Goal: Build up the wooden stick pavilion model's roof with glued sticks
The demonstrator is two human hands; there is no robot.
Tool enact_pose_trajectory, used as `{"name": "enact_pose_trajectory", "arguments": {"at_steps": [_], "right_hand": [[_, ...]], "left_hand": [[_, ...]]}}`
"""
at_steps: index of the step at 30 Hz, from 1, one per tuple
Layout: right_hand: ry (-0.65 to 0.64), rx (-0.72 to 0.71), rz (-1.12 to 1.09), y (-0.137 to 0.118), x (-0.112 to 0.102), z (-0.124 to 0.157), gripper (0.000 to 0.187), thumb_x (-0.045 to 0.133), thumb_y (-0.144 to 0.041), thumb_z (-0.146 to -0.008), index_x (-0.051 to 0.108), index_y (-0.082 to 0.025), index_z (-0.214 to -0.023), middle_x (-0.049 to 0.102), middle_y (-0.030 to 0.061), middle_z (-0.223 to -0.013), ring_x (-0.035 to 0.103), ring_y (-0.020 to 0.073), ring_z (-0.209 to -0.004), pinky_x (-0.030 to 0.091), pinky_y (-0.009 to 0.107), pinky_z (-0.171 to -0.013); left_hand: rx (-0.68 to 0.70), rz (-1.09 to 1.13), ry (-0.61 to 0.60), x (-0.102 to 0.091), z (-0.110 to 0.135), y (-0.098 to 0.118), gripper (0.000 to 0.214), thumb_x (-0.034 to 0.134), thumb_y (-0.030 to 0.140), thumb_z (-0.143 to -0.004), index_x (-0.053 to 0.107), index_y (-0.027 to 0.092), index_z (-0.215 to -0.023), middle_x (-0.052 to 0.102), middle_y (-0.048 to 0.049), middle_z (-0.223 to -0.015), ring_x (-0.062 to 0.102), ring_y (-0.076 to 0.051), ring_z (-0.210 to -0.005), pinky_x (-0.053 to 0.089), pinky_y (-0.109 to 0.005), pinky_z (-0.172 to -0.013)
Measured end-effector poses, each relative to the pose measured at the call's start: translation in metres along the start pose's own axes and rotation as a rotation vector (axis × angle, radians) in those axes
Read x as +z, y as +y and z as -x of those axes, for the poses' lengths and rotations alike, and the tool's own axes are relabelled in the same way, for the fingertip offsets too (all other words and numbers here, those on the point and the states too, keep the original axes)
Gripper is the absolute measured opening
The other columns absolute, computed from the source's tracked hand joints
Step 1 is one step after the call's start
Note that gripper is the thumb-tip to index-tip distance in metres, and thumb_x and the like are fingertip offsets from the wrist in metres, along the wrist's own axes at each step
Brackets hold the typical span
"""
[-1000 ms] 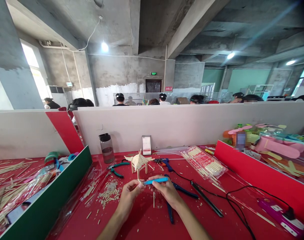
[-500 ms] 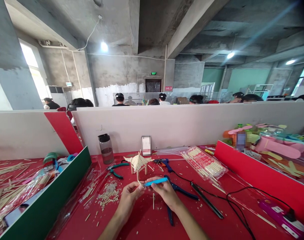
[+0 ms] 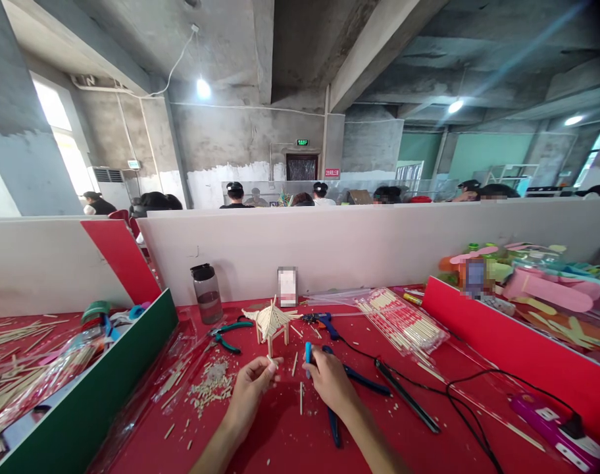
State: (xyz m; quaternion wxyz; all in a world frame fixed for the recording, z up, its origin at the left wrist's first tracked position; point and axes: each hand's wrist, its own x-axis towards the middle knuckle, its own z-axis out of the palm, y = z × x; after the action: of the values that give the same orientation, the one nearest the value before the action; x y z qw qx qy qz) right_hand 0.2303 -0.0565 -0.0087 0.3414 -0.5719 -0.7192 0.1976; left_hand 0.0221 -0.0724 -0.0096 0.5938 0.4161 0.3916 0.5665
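Note:
My left hand [image 3: 250,388] is closed in a pinch on a short pale wooden stick [image 3: 271,360], mostly hidden by the fingertips. My right hand [image 3: 332,378] grips a slim blue pen-shaped tool [image 3: 308,351], which points upright, apart from the left hand. Just beyond the hands stands a small pavilion model [image 3: 272,321] of wooden sticks, with a peaked roof on posts. Two loose sticks lie between the hands, one a longer stick [image 3: 301,398]. Beneath the right hand is a dark-blue-handled hand tool [image 3: 366,380], partly covered.
Teal-handled pliers [image 3: 227,339] and stick offcuts [image 3: 211,392] lie left. A blue glue gun [image 3: 324,322], bagged sticks [image 3: 408,322] and a cabled purple power strip [image 3: 556,428] are right. A bottle [image 3: 207,296] and phone [image 3: 287,287] stand behind. Green [image 3: 107,375] and red [image 3: 517,342] dividers flank.
My right hand has drawn the blue tool away from the left hand's fingertips and turned it from nearly level to upright. A loose stick now shows between the hands. The left hand keeps its pinch.

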Motion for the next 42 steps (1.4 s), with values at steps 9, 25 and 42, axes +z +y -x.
{"name": "enact_pose_trajectory", "arguments": {"at_steps": [9,25,42], "right_hand": [[-0.030,0.065,0.205,-0.008,0.001,-0.003,0.011,0.060,-0.016,-0.093,0.067,-0.018,-0.101,0.077,0.0103,-0.092,0.071,0.0261,-0.093,0.042,0.028,-0.075],[-0.063,0.038,0.299,-0.007,0.013,-0.006,0.037,0.057,-0.028,-0.096,0.058,-0.014,-0.130,0.077,0.0124,-0.095,0.073,0.0292,-0.094,0.046,0.031,-0.077],[-0.060,-0.242,0.039,-0.049,0.007,0.019,0.016,0.056,-0.026,-0.097,0.070,-0.023,-0.092,0.076,0.0017,-0.084,0.069,0.0181,-0.074,0.038,0.025,-0.066]], "left_hand": [[-0.002,-0.022,-0.030,0.004,0.002,-0.001,0.037,0.089,0.045,-0.064,0.067,0.015,-0.070,0.077,-0.0094,-0.095,0.060,-0.011,-0.061,0.048,-0.022,-0.062],[0.044,-0.047,-0.035,0.000,0.000,-0.002,0.038,0.088,0.047,-0.067,0.068,0.015,-0.071,0.062,0.0013,-0.060,0.051,-0.011,-0.055,0.039,-0.020,-0.056],[0.138,-0.191,-0.029,0.000,-0.004,-0.010,0.034,0.084,0.045,-0.073,0.074,0.012,-0.078,0.066,-0.0022,-0.070,0.053,-0.014,-0.064,0.042,-0.022,-0.062]]}}
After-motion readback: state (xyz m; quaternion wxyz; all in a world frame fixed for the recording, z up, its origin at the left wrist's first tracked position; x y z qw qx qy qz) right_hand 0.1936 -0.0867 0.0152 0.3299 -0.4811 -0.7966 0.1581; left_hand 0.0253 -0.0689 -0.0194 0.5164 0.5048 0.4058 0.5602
